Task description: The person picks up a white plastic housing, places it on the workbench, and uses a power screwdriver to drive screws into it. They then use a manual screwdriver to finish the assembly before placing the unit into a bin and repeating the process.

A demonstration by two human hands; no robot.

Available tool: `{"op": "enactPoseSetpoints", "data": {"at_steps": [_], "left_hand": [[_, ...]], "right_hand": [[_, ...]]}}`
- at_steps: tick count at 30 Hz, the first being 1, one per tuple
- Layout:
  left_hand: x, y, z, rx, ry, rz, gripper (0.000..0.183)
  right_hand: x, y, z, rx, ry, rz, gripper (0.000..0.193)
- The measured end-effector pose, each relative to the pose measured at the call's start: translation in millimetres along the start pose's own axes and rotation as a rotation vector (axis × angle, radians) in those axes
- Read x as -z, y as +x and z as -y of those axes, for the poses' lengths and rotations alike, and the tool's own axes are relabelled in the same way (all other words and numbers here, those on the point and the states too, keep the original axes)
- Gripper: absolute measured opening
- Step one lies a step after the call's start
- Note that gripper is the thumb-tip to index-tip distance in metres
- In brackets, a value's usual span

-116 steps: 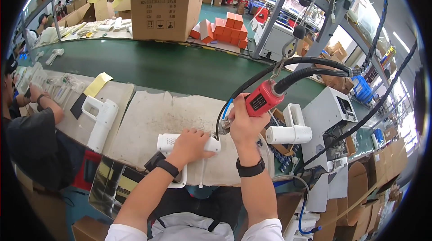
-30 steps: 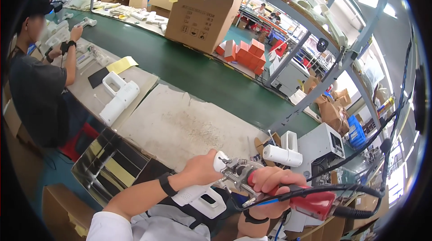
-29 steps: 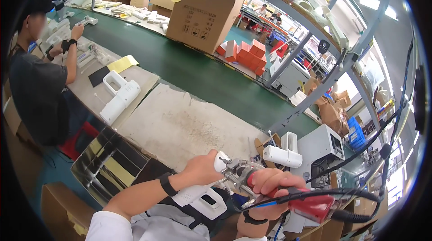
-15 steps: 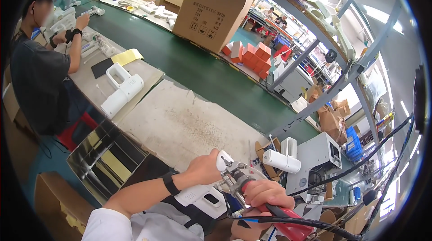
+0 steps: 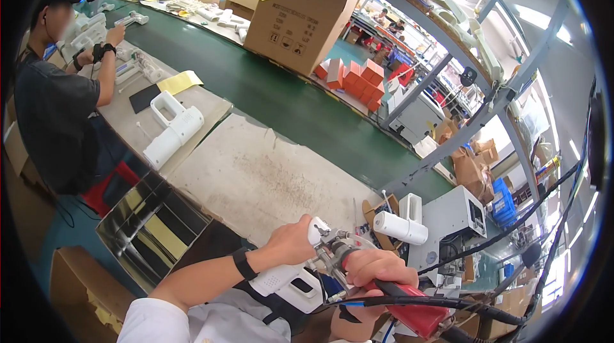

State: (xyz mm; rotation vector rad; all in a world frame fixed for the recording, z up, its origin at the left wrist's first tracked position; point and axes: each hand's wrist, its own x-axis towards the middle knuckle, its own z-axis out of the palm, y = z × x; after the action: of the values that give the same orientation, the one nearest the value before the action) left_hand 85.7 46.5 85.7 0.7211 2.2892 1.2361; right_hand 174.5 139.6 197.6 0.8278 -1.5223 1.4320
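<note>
My left hand [image 5: 291,244] is closed around a white plastic appliance housing [image 5: 312,298], whose handle has a dark oval opening. The housing's rounded white end [image 5: 316,229] shows past my fingers. From the other side, my right hand [image 5: 382,267] grips a red powered screwdriver [image 5: 419,315] with a metal front mechanism [image 5: 334,253]. Its tip is against or very close to the white end; my fingers and the metal parts hide the exact contact. A black cable [image 5: 448,303] runs from the tool to the right.
A pale worktop [image 5: 268,173] lies ahead, bordered by a green conveyor belt [image 5: 307,125]. One white appliance [image 5: 176,130] lies left, another [image 5: 403,223] right beside a grey machine [image 5: 448,218]. A co-worker [image 5: 57,100] sits left. A metal frame post [image 5: 460,122] slants across the right.
My right hand and the red screwdriver have tilted and shifted slightly upward, and the cables at the right have swung a little. My left hand stays nearly in place on the housing.
</note>
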Motion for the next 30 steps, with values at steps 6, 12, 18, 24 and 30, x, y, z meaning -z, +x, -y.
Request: {"op": "enactPoseSetpoints", "data": {"at_steps": [6, 12, 18, 24, 30], "left_hand": [[-9.1, -2.1, 3.1, 0.015, 0.005, -0.024, 0.050], [-18.5, -5.1, 5.8, 0.037, 0.045, 0.001, 0.046], [5.6, 5.1, 8.9, -0.034, 0.111, 0.033, 0.057], [65.3, 59.4, 4.7, -0.365, 0.419, 0.321, 0.065], [12.4, 106.5, 10.3, -0.402, 0.780, 0.497, 0.054]], "right_hand": [[4.1, -2.8, 0.2, -0.013, 0.028, 0.007, 0.034], [-2.6, -7.4, -2.5, -0.075, 0.119, -0.005, 0.034], [23.6, -13.9, 3.2, -0.164, -0.356, -0.478, 0.039], [73.5, 5.7, 15.6, -0.094, -0.153, -0.610, 0.032], [56.5, 3.3, -35.9, -0.289, -0.434, -0.662, 0.025]]}}
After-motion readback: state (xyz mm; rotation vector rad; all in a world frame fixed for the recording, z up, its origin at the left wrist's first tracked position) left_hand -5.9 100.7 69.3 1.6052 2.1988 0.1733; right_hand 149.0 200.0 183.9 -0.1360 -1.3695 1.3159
